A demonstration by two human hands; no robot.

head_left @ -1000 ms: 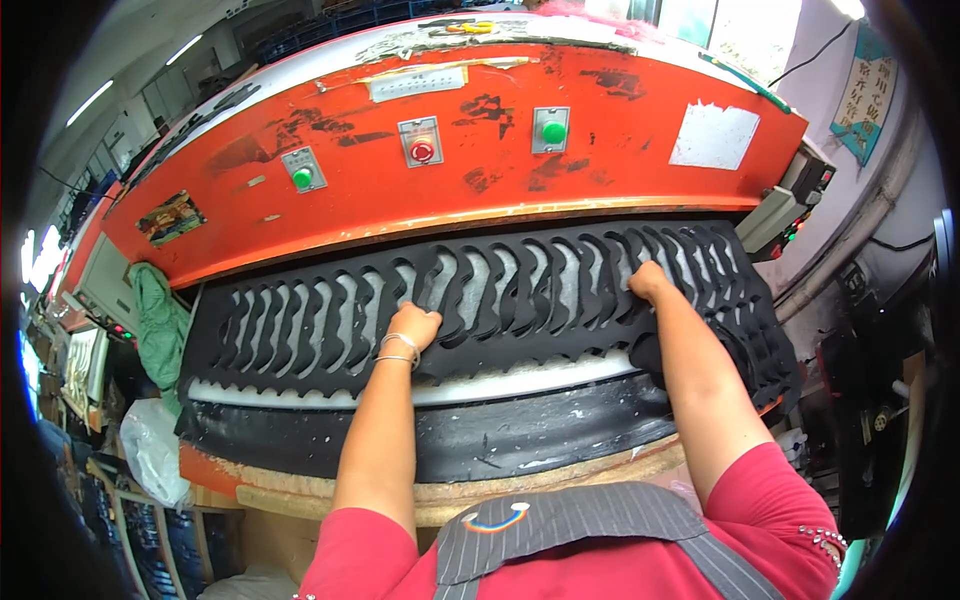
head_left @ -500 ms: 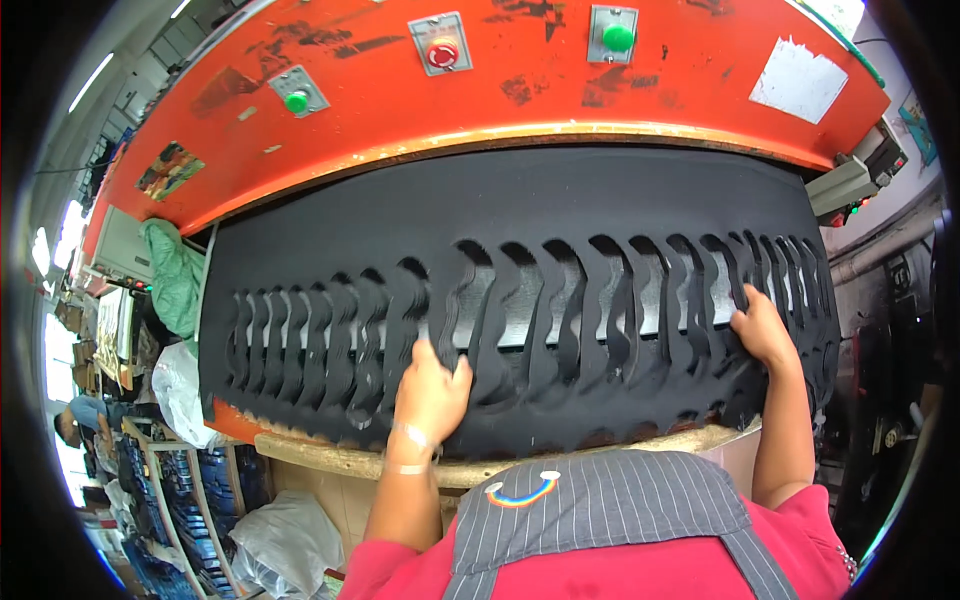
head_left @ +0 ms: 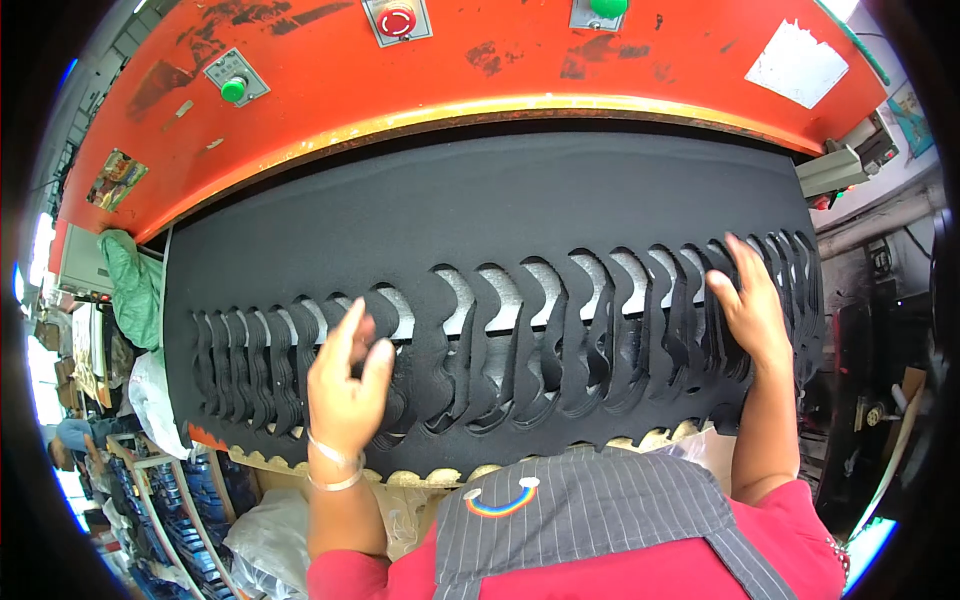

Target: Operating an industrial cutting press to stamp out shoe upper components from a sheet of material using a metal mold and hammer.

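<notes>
Black foam-like sheet with wavy slots drawn nearer the body; left hand and right hand now loosened, spread wide, gripping nothing, sheet unheld.

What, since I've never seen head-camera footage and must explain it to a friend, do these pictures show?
Every picture comes from a fisheye camera worn on the head and looking down, so straight edges bend. There's no robot: the bare left hand and right hand are the wearer's own. Both are open, with nothing visibly gripped; whether they touch anything is hard to tell. Below them lies wavy-slotted black material, whose cut edges look layered. Beyond it is an orange machine with a red button and green buttons.
</notes>
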